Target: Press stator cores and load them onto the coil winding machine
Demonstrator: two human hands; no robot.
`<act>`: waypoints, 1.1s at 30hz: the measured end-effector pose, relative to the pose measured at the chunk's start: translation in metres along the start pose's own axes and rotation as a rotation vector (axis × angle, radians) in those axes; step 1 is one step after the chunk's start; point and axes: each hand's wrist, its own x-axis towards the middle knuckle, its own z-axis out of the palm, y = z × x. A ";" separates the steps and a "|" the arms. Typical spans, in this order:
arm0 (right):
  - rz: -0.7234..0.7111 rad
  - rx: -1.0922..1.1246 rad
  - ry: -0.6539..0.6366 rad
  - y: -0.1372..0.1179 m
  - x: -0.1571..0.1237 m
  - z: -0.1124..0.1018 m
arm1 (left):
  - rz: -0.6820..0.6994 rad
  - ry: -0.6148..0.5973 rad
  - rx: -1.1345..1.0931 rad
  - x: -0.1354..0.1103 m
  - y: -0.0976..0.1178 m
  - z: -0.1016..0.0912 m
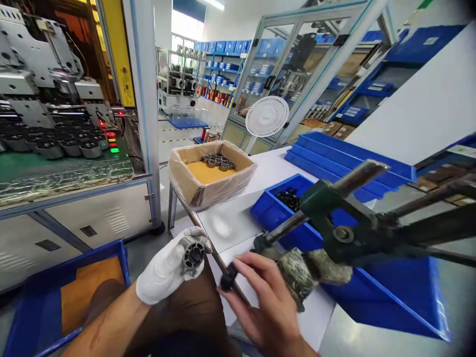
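My left hand [163,272], in a white glove, is closed around a round grey motor stator core [194,255]. The core's slotted, dark-lined end faces up. My bare right hand [266,297] pinches a small black plastic part [228,277] between thumb and fingers, just right of the core and apart from it. Motion blur hides the part's details. Right beside my right hand stands a green hand press [323,203] with a steel ram and a worn base block [297,272].
A plastic-wrapped carton [211,193] holding several cores stands on the white table [230,225]. Behind the press, a blue bin [262,210] contains black parts. Stacked blue trays [345,161] and a white fan [267,116] are farther back. At left are a machine [74,198] and a low blue tray [29,307].
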 end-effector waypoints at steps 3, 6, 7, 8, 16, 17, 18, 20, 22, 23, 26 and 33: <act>-0.047 0.094 -0.039 -0.015 0.013 0.020 | 0.006 -0.058 0.175 -0.016 -0.002 0.001; -0.087 0.131 -0.067 -0.020 0.021 0.029 | -0.004 -0.045 0.307 -0.027 -0.003 0.003; -0.100 0.139 -0.071 -0.020 0.020 0.029 | -0.021 -0.018 0.341 -0.028 -0.003 0.005; -0.111 0.145 -0.071 -0.019 0.019 0.029 | -0.042 0.007 0.369 -0.029 -0.003 0.006; -0.172 0.167 -0.095 -0.010 0.008 0.023 | -0.114 -0.026 0.446 -0.026 -0.006 0.007; -0.171 0.162 -0.095 -0.011 0.009 0.022 | -0.121 -0.030 0.444 -0.025 -0.007 0.006; -0.167 0.156 -0.094 -0.011 0.010 0.022 | -0.124 -0.035 0.437 -0.025 -0.007 0.007; -0.152 0.148 -0.088 -0.013 0.011 0.021 | -0.124 -0.042 0.411 -0.025 -0.006 0.008; -0.142 0.148 -0.081 -0.014 0.011 0.022 | -0.119 -0.036 0.392 -0.025 -0.005 0.011; -0.145 0.151 -0.079 -0.013 0.011 0.024 | -0.113 -0.034 0.389 -0.026 -0.005 0.013; -0.186 0.166 -0.082 -0.007 0.006 0.029 | -0.098 -0.027 0.394 -0.028 -0.003 0.018; -0.262 0.094 -0.153 0.008 -0.011 0.038 | -0.111 0.085 0.455 -0.030 0.000 0.027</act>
